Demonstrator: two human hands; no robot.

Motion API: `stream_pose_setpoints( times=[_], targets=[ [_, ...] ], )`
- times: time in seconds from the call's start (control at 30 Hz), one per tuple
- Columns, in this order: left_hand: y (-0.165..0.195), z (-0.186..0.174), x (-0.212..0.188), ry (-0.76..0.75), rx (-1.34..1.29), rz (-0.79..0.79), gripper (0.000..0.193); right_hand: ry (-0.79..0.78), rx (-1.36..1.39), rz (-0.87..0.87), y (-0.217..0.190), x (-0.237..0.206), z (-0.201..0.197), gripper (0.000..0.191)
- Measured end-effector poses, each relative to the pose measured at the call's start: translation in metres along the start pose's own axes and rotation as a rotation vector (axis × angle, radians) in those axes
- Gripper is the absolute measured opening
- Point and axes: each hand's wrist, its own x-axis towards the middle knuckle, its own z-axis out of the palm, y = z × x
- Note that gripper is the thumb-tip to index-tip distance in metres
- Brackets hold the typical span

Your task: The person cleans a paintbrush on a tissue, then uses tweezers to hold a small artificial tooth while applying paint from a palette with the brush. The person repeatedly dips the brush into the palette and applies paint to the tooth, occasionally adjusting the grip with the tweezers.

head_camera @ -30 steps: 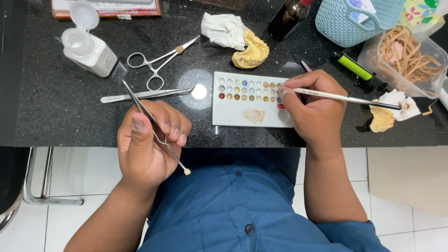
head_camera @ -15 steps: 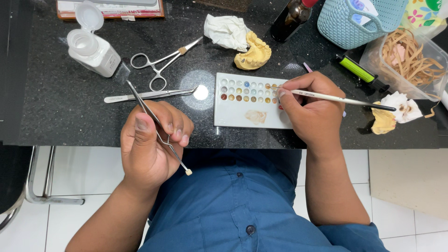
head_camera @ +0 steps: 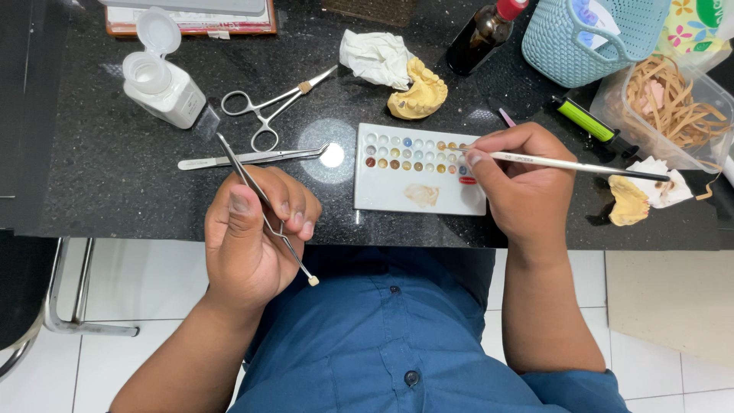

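We're gripping tweezers [head_camera: 264, 205] in closed L hand [head_camera: 248, 237], w/ small tooth [head_camera: 313, 281] at tip, over lap. R hand [head_camera: 527, 187] is pinching brush [head_camera: 569, 164], tip touching palette [head_camera: 417, 172] on black counter [head_camera: 99, 183].

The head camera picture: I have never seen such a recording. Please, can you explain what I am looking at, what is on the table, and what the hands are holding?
A camera on a person's head looks down at their own two hands over a black counter. The left hand grips thin metal tweezers that pinch a small tooth-like piece. The right hand holds a fine brush, its tip at a white palette of small colour wells. Nearby lie scissors-like forceps, a metal spatula, an open white bottle, a yellow dental cast and a blue basket.
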Motion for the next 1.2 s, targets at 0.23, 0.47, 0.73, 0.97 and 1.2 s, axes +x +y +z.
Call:
stream_pose_setpoints(
  times=[0.23,0.47,0.73,0.97,1.2],
  targets=[
    [0.000,-0.001,0.007,-0.001,-0.121,-0.030,0.043,-0.154,0.442,-0.101,-0.030,-0.042,0.018,0.013],
    [0.001,-0.004,0.002,-0.058,-0.132,-0.047,0.045,-0.518,0.374,-0.190,-0.048,-0.066,0.060,0.019],
    [0.005,-0.008,-0.002,-0.136,-0.132,-0.035,0.046,-0.530,0.227,-0.293,-0.047,-0.067,0.074,0.021],
    [0.004,-0.009,-0.001,-0.147,-0.105,-0.028,0.047,-0.544,0.185,-0.297,-0.046,-0.065,0.077,0.021],
    [0.002,-0.008,-0.001,-0.141,-0.102,-0.023,0.047,-0.561,0.157,-0.334,-0.048,-0.063,0.077,0.021]
  ],
)
